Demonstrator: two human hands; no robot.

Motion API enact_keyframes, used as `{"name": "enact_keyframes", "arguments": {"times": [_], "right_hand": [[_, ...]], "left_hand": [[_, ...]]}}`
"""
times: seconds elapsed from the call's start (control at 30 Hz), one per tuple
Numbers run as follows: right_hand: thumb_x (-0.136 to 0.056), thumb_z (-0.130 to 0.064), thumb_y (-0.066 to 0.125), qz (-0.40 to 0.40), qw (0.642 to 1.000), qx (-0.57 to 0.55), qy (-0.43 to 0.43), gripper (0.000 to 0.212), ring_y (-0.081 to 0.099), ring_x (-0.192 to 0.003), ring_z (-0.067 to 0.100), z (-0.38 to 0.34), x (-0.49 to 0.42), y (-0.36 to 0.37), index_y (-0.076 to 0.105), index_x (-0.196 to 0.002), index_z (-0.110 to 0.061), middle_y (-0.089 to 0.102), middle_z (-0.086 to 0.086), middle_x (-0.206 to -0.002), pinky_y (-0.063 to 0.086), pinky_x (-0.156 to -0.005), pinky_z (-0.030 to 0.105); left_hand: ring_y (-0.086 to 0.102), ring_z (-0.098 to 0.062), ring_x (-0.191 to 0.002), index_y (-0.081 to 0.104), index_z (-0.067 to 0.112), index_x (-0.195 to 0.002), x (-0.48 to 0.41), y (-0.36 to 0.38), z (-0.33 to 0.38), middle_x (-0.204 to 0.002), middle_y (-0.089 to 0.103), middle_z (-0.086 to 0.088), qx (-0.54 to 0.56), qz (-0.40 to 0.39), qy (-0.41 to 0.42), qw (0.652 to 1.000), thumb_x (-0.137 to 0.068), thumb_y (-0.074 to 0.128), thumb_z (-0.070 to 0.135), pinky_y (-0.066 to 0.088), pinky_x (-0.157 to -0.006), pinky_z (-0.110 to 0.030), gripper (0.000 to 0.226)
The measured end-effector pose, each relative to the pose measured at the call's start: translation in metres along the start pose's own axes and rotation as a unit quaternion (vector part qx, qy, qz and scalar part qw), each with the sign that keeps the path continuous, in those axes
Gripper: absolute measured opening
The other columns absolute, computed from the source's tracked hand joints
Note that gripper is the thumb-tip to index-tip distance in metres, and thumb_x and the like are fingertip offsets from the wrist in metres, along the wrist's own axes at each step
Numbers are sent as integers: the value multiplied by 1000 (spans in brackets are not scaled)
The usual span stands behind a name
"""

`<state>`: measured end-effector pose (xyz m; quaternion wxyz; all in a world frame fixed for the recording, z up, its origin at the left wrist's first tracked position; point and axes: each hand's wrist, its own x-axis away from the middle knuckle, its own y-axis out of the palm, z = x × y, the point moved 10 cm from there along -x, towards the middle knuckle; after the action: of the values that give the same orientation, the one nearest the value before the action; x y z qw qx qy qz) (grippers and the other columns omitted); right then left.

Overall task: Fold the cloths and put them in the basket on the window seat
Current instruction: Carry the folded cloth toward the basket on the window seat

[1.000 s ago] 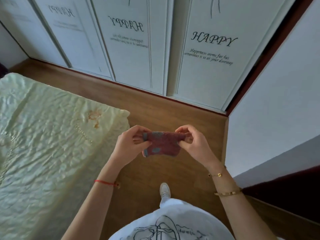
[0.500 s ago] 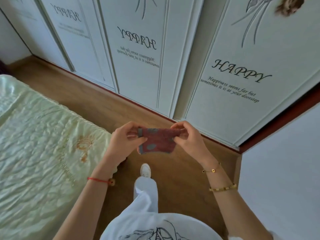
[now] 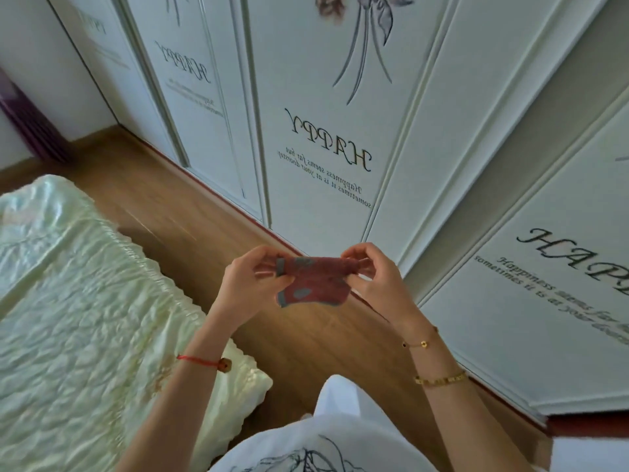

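A small red cloth [image 3: 315, 281] with grey-blue spots and a grey-blue edge hangs between my two hands in front of me, above the wooden floor. My left hand [image 3: 246, 284] pinches its left end. At the cloth's right end my right hand [image 3: 377, 281] pinches the top corner. The cloth looks folded into a short strip, its lower edge sagging. No basket or window seat is in view.
A bed with a pale green quilted cover [image 3: 85, 318] fills the left. White wardrobe doors [image 3: 323, 131] printed with "HAPPY" run along the far side and right. A strip of wooden floor [image 3: 190, 212] lies between bed and doors.
My view has swung left and closer to the wardrobe doors; the white wall at the right has left the frame. Both hands keep the same hold on the cloth.
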<state>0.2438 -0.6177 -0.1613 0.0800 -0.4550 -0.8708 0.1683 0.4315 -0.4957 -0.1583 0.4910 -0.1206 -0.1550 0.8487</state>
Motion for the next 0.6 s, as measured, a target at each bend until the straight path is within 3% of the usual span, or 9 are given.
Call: {"name": "enact_keyframes", "arguments": {"times": [0.2, 0.33, 0.6], "right_hand": [[-77, 9, 65, -64, 998, -10, -14, 30, 67, -88, 9, -1, -148, 40, 64, -100, -11, 70, -5, -94, 53, -92, 26], [-78, 9, 64, -113, 993, -12, -40, 30, 67, -93, 13, -20, -257, 74, 64, -100, -12, 70, -3, -96, 53, -95, 27], [-78, 7, 63, -253, 963, 15, -90, 31, 68, -96, 14, -69, -452, 193, 65, -100, -14, 71, -3, -97, 53, -97, 28]], "left_hand": [[70, -9, -91, 68, 18, -99, -117, -38, -32, -95, 71, 6, -1, 53, -19, 998, -79, 79, 4, 58, -76, -15, 27], [70, -7, -90, 67, 17, -100, -199, -76, -50, -95, 72, 5, 5, 99, -26, 995, -80, 78, 4, 57, -72, -13, 27], [74, -11, -90, 69, 18, -100, -316, -185, -99, -97, 75, -2, 27, 243, -75, 967, -76, 81, 4, 60, -79, -22, 30]]}}
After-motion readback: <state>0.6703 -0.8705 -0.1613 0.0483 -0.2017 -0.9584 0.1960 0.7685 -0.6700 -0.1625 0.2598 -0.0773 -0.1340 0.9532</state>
